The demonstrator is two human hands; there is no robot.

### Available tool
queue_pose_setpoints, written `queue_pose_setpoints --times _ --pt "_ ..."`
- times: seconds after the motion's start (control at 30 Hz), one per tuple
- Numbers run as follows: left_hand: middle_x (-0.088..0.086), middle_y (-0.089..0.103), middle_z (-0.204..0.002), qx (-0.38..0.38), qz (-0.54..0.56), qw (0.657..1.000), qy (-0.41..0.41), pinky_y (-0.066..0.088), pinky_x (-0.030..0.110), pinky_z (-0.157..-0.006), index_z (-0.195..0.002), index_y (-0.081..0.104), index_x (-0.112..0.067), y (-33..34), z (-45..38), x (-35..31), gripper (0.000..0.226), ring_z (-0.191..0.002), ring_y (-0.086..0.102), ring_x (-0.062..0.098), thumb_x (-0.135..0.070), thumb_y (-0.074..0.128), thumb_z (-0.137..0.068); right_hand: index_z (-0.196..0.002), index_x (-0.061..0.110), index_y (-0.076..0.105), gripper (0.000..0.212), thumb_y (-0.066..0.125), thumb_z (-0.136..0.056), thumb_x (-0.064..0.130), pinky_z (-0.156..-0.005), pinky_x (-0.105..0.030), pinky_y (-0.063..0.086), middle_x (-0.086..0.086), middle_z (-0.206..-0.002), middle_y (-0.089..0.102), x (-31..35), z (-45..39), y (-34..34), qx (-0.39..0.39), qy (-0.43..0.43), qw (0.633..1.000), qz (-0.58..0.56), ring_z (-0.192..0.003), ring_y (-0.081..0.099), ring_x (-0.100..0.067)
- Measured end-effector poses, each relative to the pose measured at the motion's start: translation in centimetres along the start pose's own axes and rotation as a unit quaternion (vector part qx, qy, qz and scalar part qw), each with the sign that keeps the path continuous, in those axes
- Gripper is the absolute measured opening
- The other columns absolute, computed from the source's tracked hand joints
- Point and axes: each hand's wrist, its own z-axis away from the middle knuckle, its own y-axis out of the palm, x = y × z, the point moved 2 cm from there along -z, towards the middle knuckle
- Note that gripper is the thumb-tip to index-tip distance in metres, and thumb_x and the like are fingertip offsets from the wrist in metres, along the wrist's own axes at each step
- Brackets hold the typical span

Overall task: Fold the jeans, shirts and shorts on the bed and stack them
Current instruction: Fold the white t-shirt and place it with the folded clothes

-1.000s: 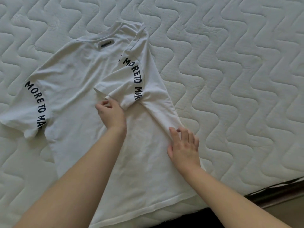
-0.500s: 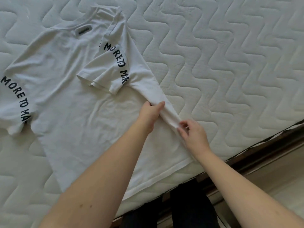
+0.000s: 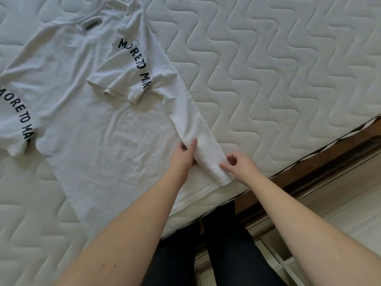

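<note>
Both grips, left hand (image 3: 184,156) and right hand (image 3: 240,164), on shirt (image 3: 86,120) fold atop mattress (image 3: 268,79).

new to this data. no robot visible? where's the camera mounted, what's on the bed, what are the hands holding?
There is no robot here: a person works with two bare hands. The single picture comes from a wide-angle camera worn on the person's head, looking forward and down, so the forearms enter from the bottom edge.

On the quilted white mattress lies a white T-shirt with black lettering on its sleeves. Its right sleeve and right side are already folded inward over the body, forming a long strip.

The left hand grips that folded strip from its inner side. The right hand pinches the strip's outer edge near the hem. Both hands are close to the near edge of the mattress. Below, the person's dark trousers and part of the wooden bed frame show.
</note>
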Motion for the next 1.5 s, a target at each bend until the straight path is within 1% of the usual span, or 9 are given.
queue_pose_setpoints --times 0.1,0.27,0.43,0.7,0.83,1.0,1.2,1.33,1.5 --pt "0.011 0.068 -0.117 0.065 -0.080 0.994 -0.034 0.059 0.035 -0.082 -0.123 0.056 -0.008 0.5 0.9 2.7 0.036 -0.099 0.068 0.022 -0.019 0.069 -0.091 -0.094 0.016 0.065 0.023 0.073 -0.084 0.035 -0.066 -0.028 0.038 0.000 -0.086 0.064 -0.2 -0.1 0.1 -0.004 -0.011 0.999 0.029 -0.083 0.060 -0.021" --pt "0.009 0.067 -0.083 -0.051 -0.102 0.993 0.003 0.051 0.023 -0.047 -0.109 0.061 -0.003 -0.2 1.8 4.1 0.020 -0.048 0.060 0.008 -0.019 0.058 -0.097 -0.086 0.022 0.056 0.020 0.069 -0.087 0.036 -0.058 -0.028 0.036 0.008 -0.076 0.057 -0.6 0.1 0.2 -0.020 -0.026 0.999 0.029 -0.072 0.053 -0.013" --pt "0.009 0.066 -0.086 -0.062 -0.186 0.981 -0.001 0.058 0.044 -0.080 -0.104 0.062 -0.006 -0.1 2.4 5.7 0.021 -0.078 0.065 0.023 -0.017 0.070 -0.088 -0.090 0.022 0.060 0.020 0.065 -0.090 0.041 -0.062 -0.029 0.033 0.011 -0.073 0.054 -1.8 0.4 0.3 -0.016 -0.026 0.999 0.041 -0.075 0.054 -0.016" --pt "-0.002 0.065 -0.050 -0.015 -0.304 0.951 -0.059 0.049 0.020 -0.045 -0.067 0.052 -0.016 0.3 3.4 8.7 0.030 -0.045 0.064 0.011 -0.028 0.063 -0.092 -0.075 0.026 0.051 0.029 0.066 -0.088 0.048 -0.056 -0.031 0.038 0.006 -0.073 0.060 -2.8 1.5 0.3 -0.008 0.014 0.994 0.107 -0.070 0.058 -0.017" --pt "0.001 0.066 -0.056 -0.068 -0.392 0.917 0.009 0.054 0.030 -0.060 -0.061 0.050 -0.018 -0.7 3.4 7.8 0.040 -0.054 0.064 0.020 -0.044 0.059 -0.090 -0.074 0.025 0.048 0.036 0.060 -0.087 0.057 -0.051 -0.030 0.032 0.004 -0.077 0.057 -2.5 1.9 0.2 -0.021 0.058 0.983 0.175 -0.066 0.051 -0.015" --pt "-0.002 0.068 -0.078 -0.169 -0.272 0.940 0.122 0.049 0.028 -0.070 -0.091 0.061 -0.018 -2.7 1.1 2.2 0.015 -0.077 0.067 0.020 -0.033 0.060 -0.092 -0.098 0.019 0.057 0.034 0.063 -0.088 0.051 -0.068 -0.034 0.046 0.002 -0.095 0.061 -1.1 1.2 0.0 -0.083 -0.014 0.989 0.124 -0.085 0.057 -0.021" --pt "-0.008 0.058 -0.092 -0.203 -0.189 0.949 0.147 0.044 0.023 -0.084 -0.125 0.056 -0.008 -3.2 -3.9 -6.0 0.043 -0.092 0.058 0.014 -0.031 0.065 -0.090 -0.110 0.014 0.060 0.032 0.067 -0.089 0.038 -0.075 -0.029 0.039 0.001 -0.096 0.062 2.1 -1.3 0.3 -0.081 -0.031 0.996 0.019 -0.095 0.059 -0.021" --pt "0.013 0.067 -0.093 -0.153 -0.097 0.982 0.059 0.056 0.035 -0.073 -0.100 0.066 -0.006 -2.7 -7.2 -9.4 0.022 -0.076 0.062 0.024 -0.025 0.069 -0.089 -0.079 0.022 0.053 0.027 0.065 -0.088 0.045 -0.066 -0.032 0.039 0.006 -0.080 0.058 2.6 -2.3 0.2 -0.050 0.005 0.996 0.077 -0.084 0.059 -0.022" --pt "0.008 0.068 -0.081 -0.223 -0.206 0.950 0.079 0.058 0.040 -0.080 -0.071 0.056 -0.020 -4.9 -7.9 -10.3 0.012 -0.082 0.067 0.031 -0.021 0.063 -0.081 -0.068 0.025 0.052 0.040 0.057 -0.088 0.058 -0.073 -0.033 0.038 0.006 -0.072 0.059 2.6 -1.8 -0.3 -0.056 0.021 0.986 0.158 -0.082 0.059 -0.021"
